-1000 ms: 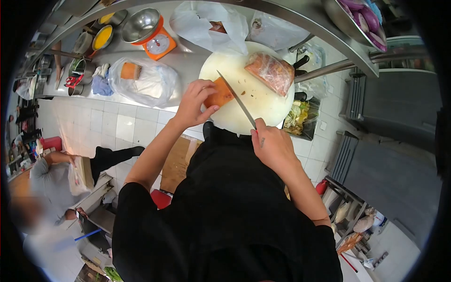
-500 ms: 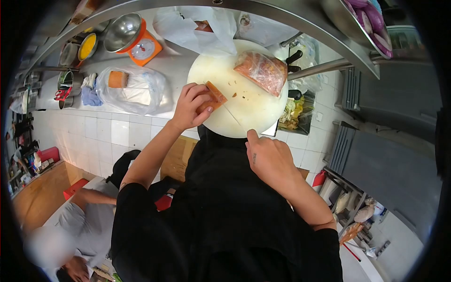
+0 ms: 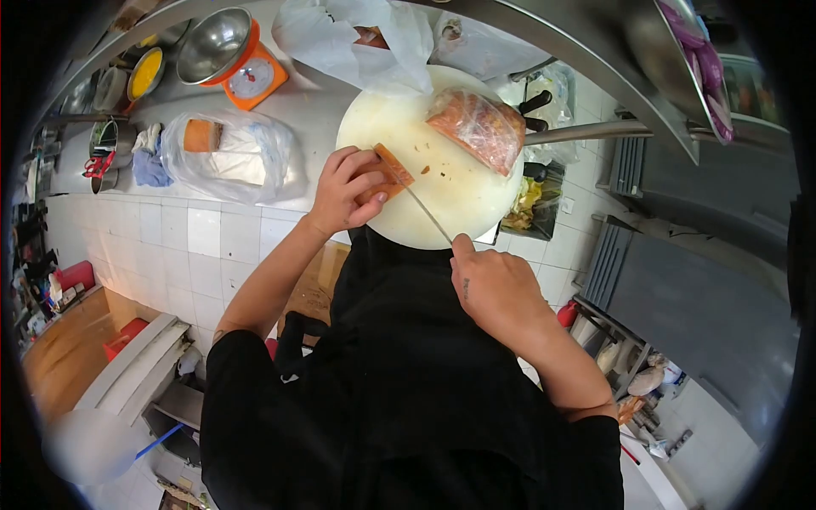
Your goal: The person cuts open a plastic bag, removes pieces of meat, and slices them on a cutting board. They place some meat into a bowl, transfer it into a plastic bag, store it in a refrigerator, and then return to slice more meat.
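The orange block (image 3: pixel 387 172) lies on the left part of the round white cutting board (image 3: pixel 459 204), just above the frame's centre; the left hand (image 3: pixel 342 191) presses it with fingers curled over its top; the knife (image 3: pixel 422 210) blade meets its right edge, its handle wrapped in the closed fingers of the right hand (image 3: pixel 493 285). At the board's upper right rests a clear bag (image 3: pixel 478 127) of orange pieces; to the left a plastic bag (image 3: pixel 229 153) holds another orange chunk; at upper left an orange scale (image 3: pixel 251 76) carries a steel bowl (image 3: pixel 211 44); further left, a pot (image 3: pixel 144 74) holds something yellow.
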Motion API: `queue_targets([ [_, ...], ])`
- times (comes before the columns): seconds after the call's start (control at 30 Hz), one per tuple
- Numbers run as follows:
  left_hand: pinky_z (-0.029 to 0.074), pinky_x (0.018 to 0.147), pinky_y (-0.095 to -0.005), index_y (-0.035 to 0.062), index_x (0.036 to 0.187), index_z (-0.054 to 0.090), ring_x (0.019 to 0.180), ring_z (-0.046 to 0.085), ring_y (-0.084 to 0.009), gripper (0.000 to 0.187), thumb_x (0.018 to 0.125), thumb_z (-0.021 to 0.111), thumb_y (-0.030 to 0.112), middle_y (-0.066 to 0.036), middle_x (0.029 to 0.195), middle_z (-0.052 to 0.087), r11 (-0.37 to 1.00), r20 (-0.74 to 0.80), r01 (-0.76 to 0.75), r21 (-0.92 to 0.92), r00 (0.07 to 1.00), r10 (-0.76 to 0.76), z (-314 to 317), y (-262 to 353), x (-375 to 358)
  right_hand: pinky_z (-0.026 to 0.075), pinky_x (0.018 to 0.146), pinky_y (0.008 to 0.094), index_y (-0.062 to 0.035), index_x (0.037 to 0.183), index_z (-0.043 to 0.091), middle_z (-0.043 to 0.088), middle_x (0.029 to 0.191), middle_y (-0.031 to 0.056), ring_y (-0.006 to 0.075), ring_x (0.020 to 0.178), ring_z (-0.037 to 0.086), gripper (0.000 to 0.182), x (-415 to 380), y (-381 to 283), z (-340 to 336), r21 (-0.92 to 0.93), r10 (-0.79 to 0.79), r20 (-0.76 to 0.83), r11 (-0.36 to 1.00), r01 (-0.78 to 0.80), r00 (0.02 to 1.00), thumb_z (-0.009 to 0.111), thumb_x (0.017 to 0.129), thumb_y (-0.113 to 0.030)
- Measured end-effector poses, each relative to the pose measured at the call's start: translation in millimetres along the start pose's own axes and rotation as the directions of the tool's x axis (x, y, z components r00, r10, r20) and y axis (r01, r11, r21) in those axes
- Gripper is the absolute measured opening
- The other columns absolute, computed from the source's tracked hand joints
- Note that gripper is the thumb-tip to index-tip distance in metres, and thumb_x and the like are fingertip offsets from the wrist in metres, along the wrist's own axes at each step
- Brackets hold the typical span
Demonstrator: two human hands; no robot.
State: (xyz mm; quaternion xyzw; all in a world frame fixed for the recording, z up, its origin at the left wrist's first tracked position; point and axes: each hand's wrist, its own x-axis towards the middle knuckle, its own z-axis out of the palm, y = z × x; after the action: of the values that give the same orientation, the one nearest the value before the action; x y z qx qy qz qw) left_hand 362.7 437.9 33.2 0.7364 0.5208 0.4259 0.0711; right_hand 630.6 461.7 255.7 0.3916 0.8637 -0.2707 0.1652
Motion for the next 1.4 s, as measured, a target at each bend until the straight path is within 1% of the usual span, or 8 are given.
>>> queue_targets([
  [0.4, 0.052, 0.099, -0.0504, 0.0149, 0.104, 0.073, 0.116, 0.058, -0.0409, 0.031, 0.074, 0.08, 0.021, -0.01, 0.127, 0.065, 0.998, -0.028, 0.033, -0.062, 0.999, -0.035, 2, -2, -4, 0.06, 0.073, 0.0522, 0.0038, 0.099, 0.06, 0.073, 0.081, 0.027, 0.0434, 0.079, 0.076, 0.012, 42, -8, 7, -0.04, 0.028, -0.032, 0.999, -0.03, 0.999, 0.052, 0.098, -0.005],
  [0.47, 0.052, 0.098, -0.0504, 0.0147, 0.104, 0.073, 0.116, 0.058, -0.0405, 0.032, 0.074, 0.08, 0.021, -0.01, 0.128, 0.065, 0.997, -0.022, 0.031, -0.072, 0.999, -0.032, 5, -2, -5, 0.059, 0.07, 0.0535, 0.0032, 0.098, 0.059, 0.072, 0.076, 0.0254, 0.044, 0.075, 0.075, 0.012, 19, -8, -10, 0.012, 0.092, 0.143, 0.995, -0.095, 0.985, 0.054, 0.098, -0.007],
  [0.6, 0.054, 0.098, -0.0481, 0.0167, 0.101, 0.074, 0.115, 0.059, -0.0376, 0.03, 0.071, 0.081, 0.02, -0.007, 0.126, 0.067, 0.996, -0.049, 0.034, -0.078, 0.998, -0.038, 6, -2, -3, 0.058, 0.065, 0.0558, 0.0021, 0.098, 0.057, 0.07, 0.071, 0.0246, 0.0448, 0.071, 0.074, 0.011, 74, 15, 60, 0.049, 0.02, -0.077, 0.999, -0.016, 0.997, 0.056, 0.099, -0.009],
  [0.83, 0.053, 0.097, -0.0481, 0.0161, 0.102, 0.074, 0.113, 0.059, -0.0377, 0.032, 0.07, 0.081, 0.02, -0.007, 0.127, 0.066, 0.996, -0.033, 0.037, -0.083, 0.999, -0.04, 6, -2, -2, 0.058, 0.066, 0.0568, 0.0016, 0.102, 0.055, 0.071, 0.072, 0.0247, 0.0466, 0.072, 0.073, 0.011, 44, 20, 73, 0.094, 0.108, 0.007, 0.99, -0.108, 0.994, 0.056, 0.098, -0.009],
  [1.1, 0.051, 0.099, -0.0468, 0.0153, 0.105, 0.074, 0.113, 0.059, -0.0368, 0.032, 0.074, 0.082, 0.022, -0.009, 0.127, 0.065, 1.0, 0.002, 0.011, -0.019, 1.0, -0.011, 1, 1, -2, 0.057, 0.069, 0.0578, -0.0013, 0.106, 0.055, 0.07, 0.073, 0.0263, 0.0469, 0.076, 0.072, 0.015, 68, 40, 133, 0.154, 0.138, -0.151, 0.981, -0.115, 0.979, 0.056, 0.101, -0.015],
  [1.27, 0.05, 0.105, -0.0515, 0.0122, 0.134, 0.063, 0.126, 0.054, -0.0415, 0.056, 0.083, 0.082, 0.026, -0.018, 0.143, 0.054, 0.97, 0.047, 0.193, -0.151, 0.981, -0.188, -11, 16, -2, 0.052, 0.064, 0.0538, -0.0034, 0.103, 0.058, 0.066, 0.071, 0.0249, 0.0472, 0.07, 0.067, 0.018, 12, 110, 134, 0.414, 0.043, -0.217, 0.909, 0.052, 0.975, 0.058, 0.107, -0.021],
  [1.33, 0.05, 0.105, -0.0516, 0.0121, 0.142, 0.057, 0.127, 0.054, -0.0422, 0.066, 0.083, 0.083, 0.027, -0.019, 0.144, 0.053, 0.979, 0.076, 0.202, 0.0, 0.977, -0.201, -20, 48, 10, 0.05, 0.062, 0.0522, -0.0034, 0.1, 0.058, 0.064, 0.07, 0.0242, 0.047, 0.067, 0.065, 0.021, -6, 124, 135, 0.541, 0.033, -0.265, 0.832, 0.12, 0.964, 0.059, 0.108, -0.022],
  [1.4, 0.051, 0.105, -0.0518, 0.012, 0.151, 0.05, 0.129, 0.055, -0.043, 0.077, 0.083, 0.084, 0.027, -0.02, 0.145, 0.052, 0.964, 0.103, 0.214, 0.158, 0.967, -0.231, -24, 58, 13, 0.047, 0.06, 0.0491, -0.0017, 0.097, 0.058, 0.062, 0.068, 0.0238, 0.0454, 0.064, 0.064, 0.022, -20, 131, 141, 0.684, 0.278, -0.222, 0.727, -0.054, 0.935, 0.06, 0.108, -0.021],
])
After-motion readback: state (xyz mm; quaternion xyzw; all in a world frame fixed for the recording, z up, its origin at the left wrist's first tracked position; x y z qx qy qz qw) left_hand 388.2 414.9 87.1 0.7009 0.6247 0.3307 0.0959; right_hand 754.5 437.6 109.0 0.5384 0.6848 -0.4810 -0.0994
